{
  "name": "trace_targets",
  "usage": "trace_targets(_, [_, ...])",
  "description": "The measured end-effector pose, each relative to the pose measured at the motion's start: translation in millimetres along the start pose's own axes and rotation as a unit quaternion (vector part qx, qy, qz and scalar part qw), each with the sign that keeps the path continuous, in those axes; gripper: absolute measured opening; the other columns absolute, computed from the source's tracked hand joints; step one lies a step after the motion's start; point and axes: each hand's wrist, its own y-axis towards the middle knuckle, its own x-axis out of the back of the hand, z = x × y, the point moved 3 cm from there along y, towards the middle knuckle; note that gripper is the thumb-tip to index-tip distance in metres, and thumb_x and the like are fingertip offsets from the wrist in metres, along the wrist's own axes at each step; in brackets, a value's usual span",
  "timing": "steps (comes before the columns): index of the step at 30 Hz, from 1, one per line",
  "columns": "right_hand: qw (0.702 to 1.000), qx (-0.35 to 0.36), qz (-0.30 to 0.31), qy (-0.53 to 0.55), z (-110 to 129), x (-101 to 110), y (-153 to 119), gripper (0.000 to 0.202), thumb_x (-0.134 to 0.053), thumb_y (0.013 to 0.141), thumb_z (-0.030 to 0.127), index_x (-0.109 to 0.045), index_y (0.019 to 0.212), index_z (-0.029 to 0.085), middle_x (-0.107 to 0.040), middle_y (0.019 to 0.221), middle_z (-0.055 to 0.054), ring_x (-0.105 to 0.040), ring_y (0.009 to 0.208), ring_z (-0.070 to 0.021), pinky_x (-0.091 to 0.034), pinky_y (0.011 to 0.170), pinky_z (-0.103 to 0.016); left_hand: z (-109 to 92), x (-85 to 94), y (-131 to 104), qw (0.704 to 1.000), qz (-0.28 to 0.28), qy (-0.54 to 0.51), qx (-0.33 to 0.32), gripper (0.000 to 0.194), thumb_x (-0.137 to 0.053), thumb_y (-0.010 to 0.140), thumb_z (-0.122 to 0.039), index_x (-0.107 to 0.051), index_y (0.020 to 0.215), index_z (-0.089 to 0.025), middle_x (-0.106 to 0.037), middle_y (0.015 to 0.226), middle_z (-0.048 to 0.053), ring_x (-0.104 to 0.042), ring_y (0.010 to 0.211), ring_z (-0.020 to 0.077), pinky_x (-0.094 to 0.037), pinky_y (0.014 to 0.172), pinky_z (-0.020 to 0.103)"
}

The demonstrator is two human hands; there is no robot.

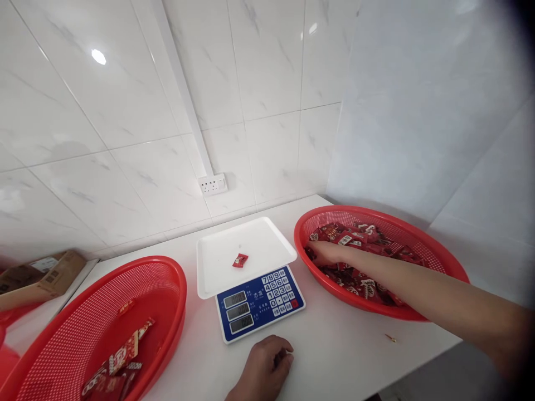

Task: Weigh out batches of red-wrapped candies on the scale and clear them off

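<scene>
My left hand (267, 365) rests on the white table just in front of the digital scale (261, 303). Its fingers are loosely curled, and nothing shows in them. On the scale's white tray (267, 239) lies one small red-wrapped candy (239, 260). My right arm reaches across into the right red basket (453, 273), which holds many red-wrapped candies (371, 236). Inside its near left side, my right hand (321, 253) is down among the wrappers, its fingers hidden.
At left stands another red basket (175, 284) with several wrapped snacks (123, 353) at the bottom. A cardboard box (54, 278) sits at the far left. A tiny brownish scrap (391, 338) lies on the table (334, 345). Behind is a tiled wall with a socket (213, 184).
</scene>
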Motion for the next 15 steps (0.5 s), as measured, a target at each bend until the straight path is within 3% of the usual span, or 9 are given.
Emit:
trace_targets(4, [1.000, -0.001, 0.006, 0.012, -6, 2, -3, 0.012, -0.061, 0.067, 0.027, -0.058, 0.075, 0.019, -0.066, 0.074, -0.003, -0.061, 0.067, -0.0196, -0.041, 0.054, -0.024, 1, -0.9, 0, 1.000, -0.001, 0.003, -0.001, 0.018, -0.050, 0.080, -0.018, -0.065, 0.090, -0.019, -0.065, 0.085, 0.003, -0.058, 0.069, 0.0135, -0.043, 0.062, 0.020])
trace_targets(8, [0.999, 0.001, -0.018, 0.029, -10, 16, -6, 0.006, -0.054, 0.074, 0.023, -0.057, 0.077, 0.018, -0.067, 0.081, -0.004, -0.062, 0.075, -0.0191, -0.042, 0.060, -0.023, 3, -1.3, 0, 1.000, -0.001, 0.005, -0.004, 0.018, -0.050, 0.079, -0.017, -0.065, 0.089, -0.019, -0.065, 0.084, 0.002, -0.058, 0.069, 0.0134, -0.043, 0.062, 0.020])
trace_targets(11, [0.999, -0.011, -0.023, 0.044, -11, 22, -7, 0.022, -0.060, 0.072, 0.025, -0.057, 0.092, 0.017, -0.067, 0.091, -0.006, -0.063, 0.080, -0.0200, -0.045, 0.065, -0.024, 3, -0.9, 0, 1.000, 0.003, 0.005, -0.006, 0.018, -0.050, 0.080, -0.017, -0.065, 0.090, -0.019, -0.065, 0.085, 0.002, -0.057, 0.069, 0.0131, -0.042, 0.062, 0.020])
trace_targets(15, [0.998, -0.033, -0.029, 0.046, -10, 13, -5, 0.050, -0.069, 0.065, 0.021, -0.051, 0.112, 0.016, -0.066, 0.102, -0.009, -0.063, 0.088, -0.0230, -0.047, 0.071, -0.027, 3, -1.0, -1, 1.000, 0.001, 0.003, -0.008, 0.018, -0.050, 0.080, -0.017, -0.065, 0.091, -0.020, -0.065, 0.084, 0.002, -0.057, 0.069, 0.0129, -0.042, 0.062, 0.020])
